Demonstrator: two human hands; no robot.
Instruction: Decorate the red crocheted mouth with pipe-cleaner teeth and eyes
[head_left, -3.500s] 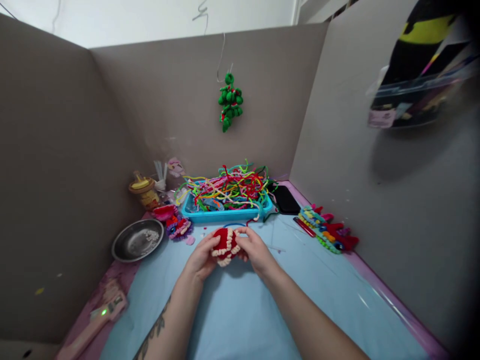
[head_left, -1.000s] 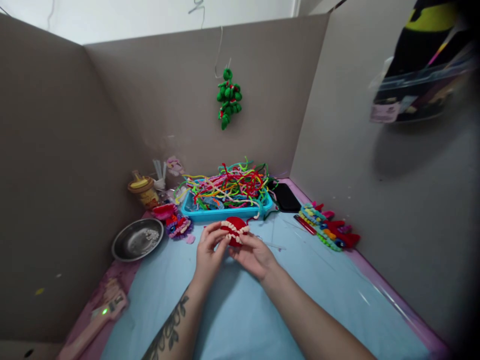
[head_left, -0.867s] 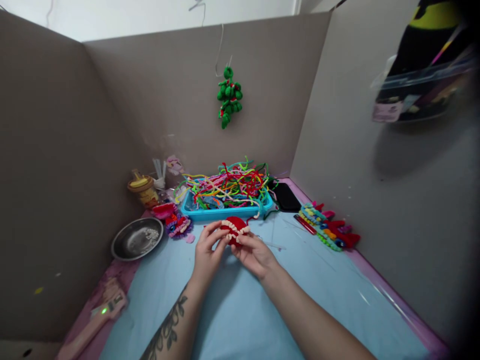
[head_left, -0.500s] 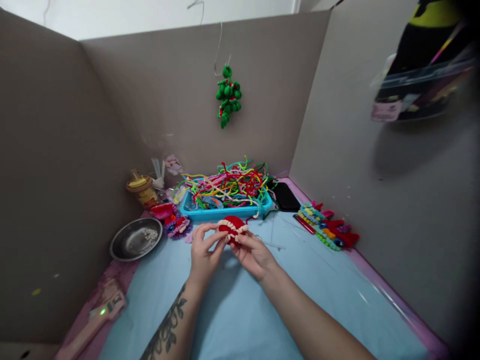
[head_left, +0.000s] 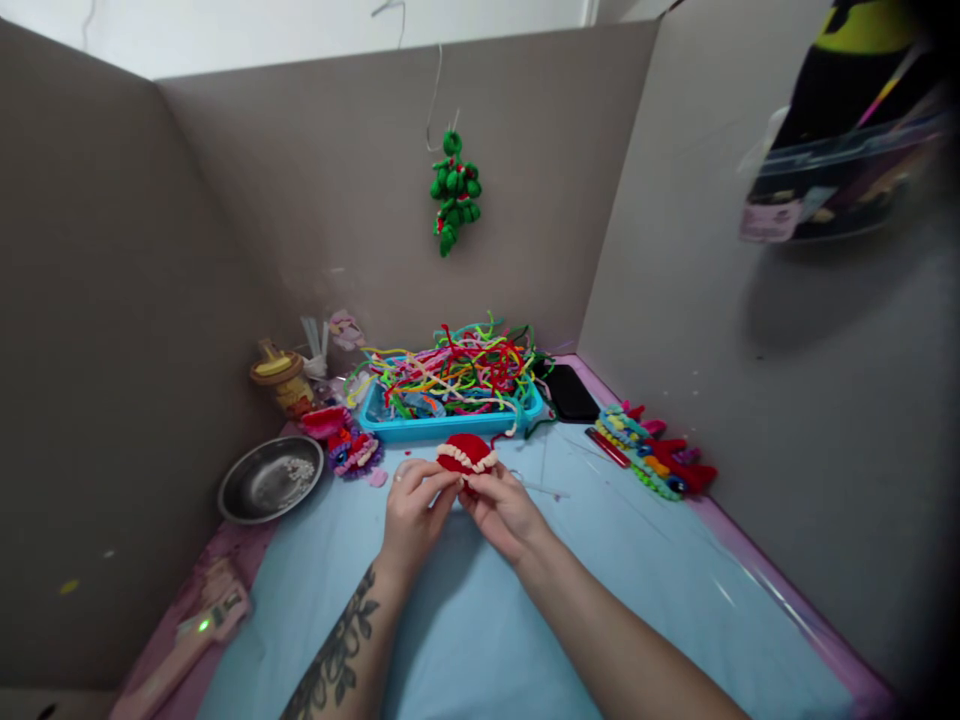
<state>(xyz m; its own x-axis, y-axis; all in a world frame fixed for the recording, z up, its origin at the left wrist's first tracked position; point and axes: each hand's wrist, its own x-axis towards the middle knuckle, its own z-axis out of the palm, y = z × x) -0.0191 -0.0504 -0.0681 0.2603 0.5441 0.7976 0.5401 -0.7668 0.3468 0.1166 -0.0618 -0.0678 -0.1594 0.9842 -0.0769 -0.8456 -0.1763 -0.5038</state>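
A red fuzzy craft piece (head_left: 466,452) with a cream looped edge is held above the light blue mat (head_left: 510,620). My left hand (head_left: 414,508) pinches its near left edge, fingers closed. My right hand (head_left: 501,508) pinches its near right edge, fingers closed too. Both hands meet under the piece, just in front of a blue tray (head_left: 450,425) piled with coloured pipe cleaners (head_left: 457,372).
A metal bowl (head_left: 270,480) sits at the left, beside a small purple and red craft piece (head_left: 352,450) and a yellow-lidded jar (head_left: 279,378). A pink glue gun (head_left: 187,640) lies front left. Colourful finished pieces (head_left: 656,465) and a black phone (head_left: 571,392) lie right. Green ornament (head_left: 453,192) hangs on the cardboard wall.
The red piece has been turned over and lifted a little toward the tray since 3.5 s ago; my fingers have closed into a pinch at its near edge.
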